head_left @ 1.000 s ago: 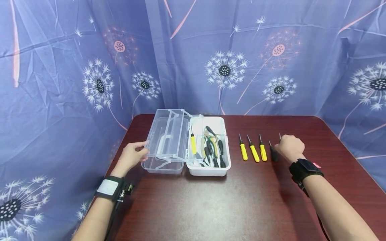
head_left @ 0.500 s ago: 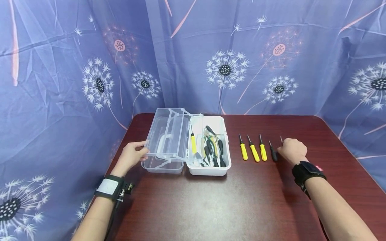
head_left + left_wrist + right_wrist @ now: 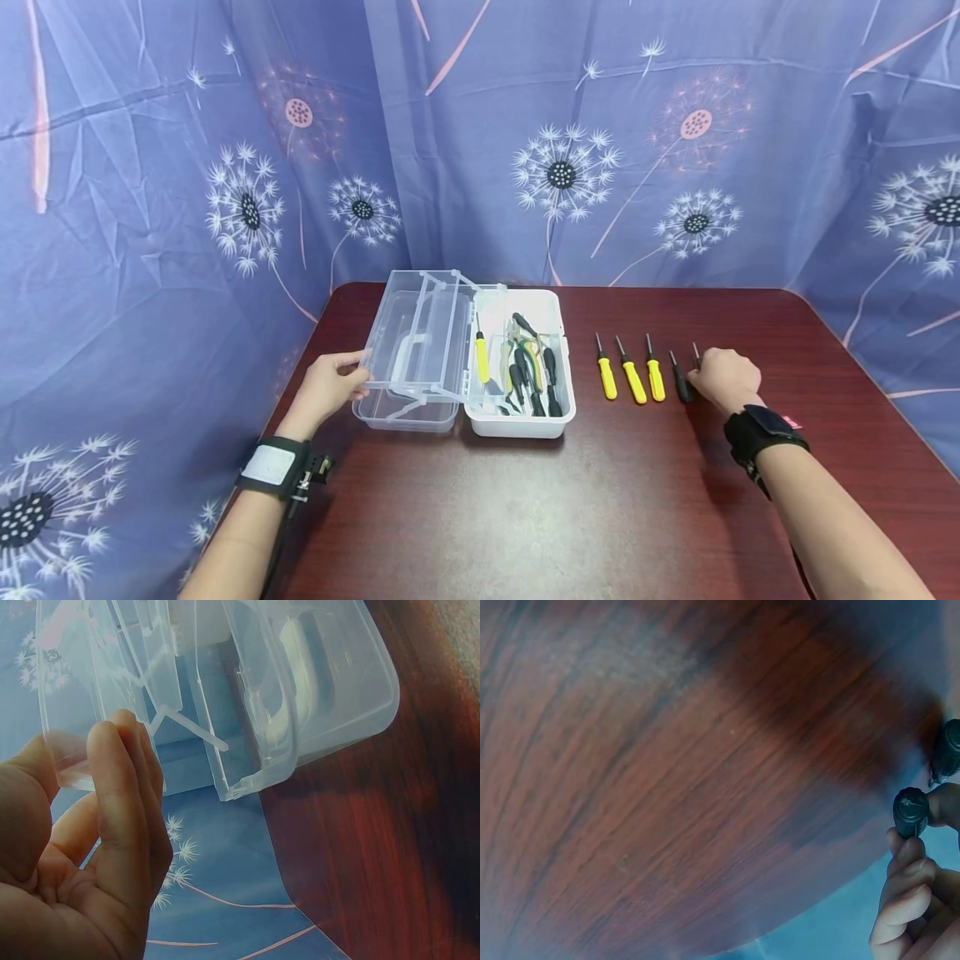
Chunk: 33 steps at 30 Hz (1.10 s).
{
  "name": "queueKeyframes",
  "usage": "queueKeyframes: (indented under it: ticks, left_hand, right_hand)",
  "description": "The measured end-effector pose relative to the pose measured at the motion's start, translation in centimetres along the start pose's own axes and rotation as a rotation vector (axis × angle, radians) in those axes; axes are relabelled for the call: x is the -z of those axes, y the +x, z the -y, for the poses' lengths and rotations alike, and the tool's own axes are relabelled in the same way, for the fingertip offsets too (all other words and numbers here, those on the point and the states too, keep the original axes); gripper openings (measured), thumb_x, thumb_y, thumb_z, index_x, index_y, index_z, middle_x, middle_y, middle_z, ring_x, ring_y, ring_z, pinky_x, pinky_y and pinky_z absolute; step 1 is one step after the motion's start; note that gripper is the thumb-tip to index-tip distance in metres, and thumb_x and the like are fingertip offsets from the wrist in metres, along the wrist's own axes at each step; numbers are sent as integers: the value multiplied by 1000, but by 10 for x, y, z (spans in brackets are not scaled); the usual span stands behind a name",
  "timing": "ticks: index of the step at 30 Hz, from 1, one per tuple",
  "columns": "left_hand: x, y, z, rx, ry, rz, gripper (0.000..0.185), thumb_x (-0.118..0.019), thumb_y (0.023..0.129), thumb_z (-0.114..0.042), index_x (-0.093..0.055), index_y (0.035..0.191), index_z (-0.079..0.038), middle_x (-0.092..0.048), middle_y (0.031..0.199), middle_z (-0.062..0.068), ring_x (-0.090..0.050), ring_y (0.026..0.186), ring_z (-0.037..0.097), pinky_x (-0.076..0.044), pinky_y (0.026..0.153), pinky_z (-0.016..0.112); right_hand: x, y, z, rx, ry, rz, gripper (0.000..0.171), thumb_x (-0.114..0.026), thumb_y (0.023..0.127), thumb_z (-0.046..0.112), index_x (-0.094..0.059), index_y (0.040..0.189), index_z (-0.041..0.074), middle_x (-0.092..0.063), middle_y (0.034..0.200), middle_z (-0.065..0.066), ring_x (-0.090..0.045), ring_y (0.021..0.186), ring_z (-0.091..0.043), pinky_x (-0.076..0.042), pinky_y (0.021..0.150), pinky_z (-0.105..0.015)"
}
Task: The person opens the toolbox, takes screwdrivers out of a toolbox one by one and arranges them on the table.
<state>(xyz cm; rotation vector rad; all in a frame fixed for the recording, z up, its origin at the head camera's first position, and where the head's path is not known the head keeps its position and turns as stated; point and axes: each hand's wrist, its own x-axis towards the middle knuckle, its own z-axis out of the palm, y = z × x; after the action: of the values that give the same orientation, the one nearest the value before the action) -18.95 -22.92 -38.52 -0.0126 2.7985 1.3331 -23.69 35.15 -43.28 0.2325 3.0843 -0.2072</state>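
My left hand (image 3: 337, 383) pinches the near left edge of the clear lid (image 3: 408, 333) of an open toolbox; in the left wrist view the lid (image 3: 330, 690) sits between thumb and fingers (image 3: 120, 802). The white toolbox base (image 3: 517, 427) holds several tools, among them a yellow screwdriver (image 3: 481, 357). My right hand (image 3: 722, 377) grips a black-handled screwdriver (image 3: 910, 811) low on the table, its metal tip (image 3: 696, 353) pointing away from me. Another black screwdriver (image 3: 680, 385) lies just left of that hand.
Three yellow-handled screwdrivers (image 3: 633, 382) lie in a row on the dark red wooden table (image 3: 525, 517), between the toolbox and my right hand. A blue dandelion-print curtain (image 3: 562, 167) hangs around the table's back and sides.
My right hand has drawn slightly back toward me with the black screwdriver. The left hand and the lid have not moved.
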Motion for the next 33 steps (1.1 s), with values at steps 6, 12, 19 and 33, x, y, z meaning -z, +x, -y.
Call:
queueKeyframes:
  ticks: [6, 12, 19, 33]
  left_hand:
    - [0, -1, -2, 12, -10, 1, 46, -52, 89, -6, -52, 134, 3, -71, 95, 23, -64, 62, 5, -57, 60, 20]
    - [0, 0, -2, 15, 5, 3, 46, -52, 89, -6, -52, 134, 3, -71, 97, 23, -64, 62, 5, -57, 61, 20]
    - [-1, 0, -2, 27, 20, -2, 46, -53, 89, -7, -52, 135, 1, -71, 96, 21, -64, 63, 5, -56, 61, 21]
    - [0, -1, -3, 40, 16, 1, 46, -53, 89, -7, -52, 135, 1, -70, 101, 23, -65, 64, 6, -58, 63, 24]
  right_hand:
    - [-4, 0, -2, 0, -2, 5, 31, -58, 82, 27, -52, 57, 8, -56, 62, -14, -55, 57, -31, -40, 43, -38]
    - [-6, 1, -3, -4, -9, 19, 33, -58, 83, 28, -53, 59, 7, -56, 63, -14, -55, 57, -31, -40, 43, -38]
    - [-8, 2, -4, -19, -20, 45, 33, -58, 85, 29, -54, 62, 6, -57, 65, -14, -56, 59, -31, -41, 45, -37]
    - [-7, 2, -5, -12, -21, 39, 34, -59, 86, 29, -57, 65, 3, -59, 67, -18, -57, 60, -33, -42, 45, -39]
